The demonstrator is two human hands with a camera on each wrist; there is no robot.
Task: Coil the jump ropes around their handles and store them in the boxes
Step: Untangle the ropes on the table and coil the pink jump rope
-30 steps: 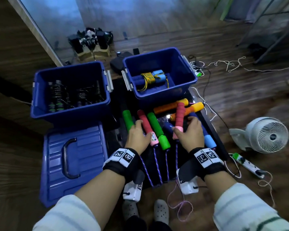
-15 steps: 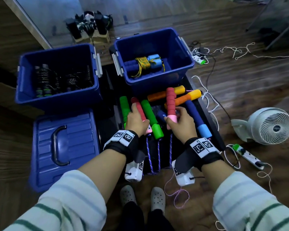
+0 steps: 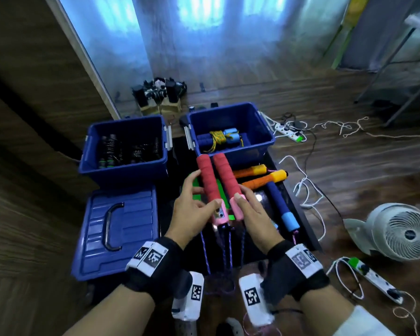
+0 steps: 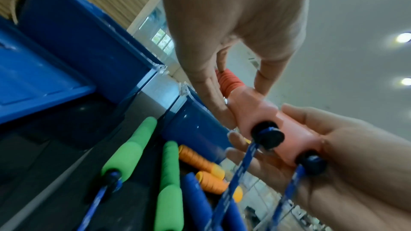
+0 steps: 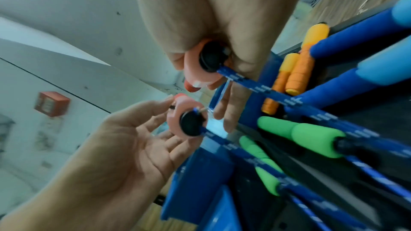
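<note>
Hands raised side by side above a black tray (image 3: 298, 209), each bearing one red handle of a single jump rope. Left hand (image 3: 192, 212) pinches the pink end of the left red handle (image 3: 207, 178) between thumb and fingers; right hand (image 3: 255, 214) grips the pink end of the right red handle (image 3: 226, 175) in the same manner. Both handles tilt upward and away, nearly parallel and just apart. Blue patterned cord (image 3: 205, 248) hangs from the black end caps toward the floor. On the tray lie green handles (image 4: 131, 148), orange handles (image 3: 257, 177) and a blue handle (image 3: 283, 207). Behind the tray, the right blue box (image 3: 264, 124) contains one coiled blue-handled rope (image 3: 218, 139); the left blue box (image 3: 87, 151) contains dark coiled ropes. A blue lid (image 3: 136, 229) lies beside the tray; a white fan (image 3: 398, 231) stands at right
</note>
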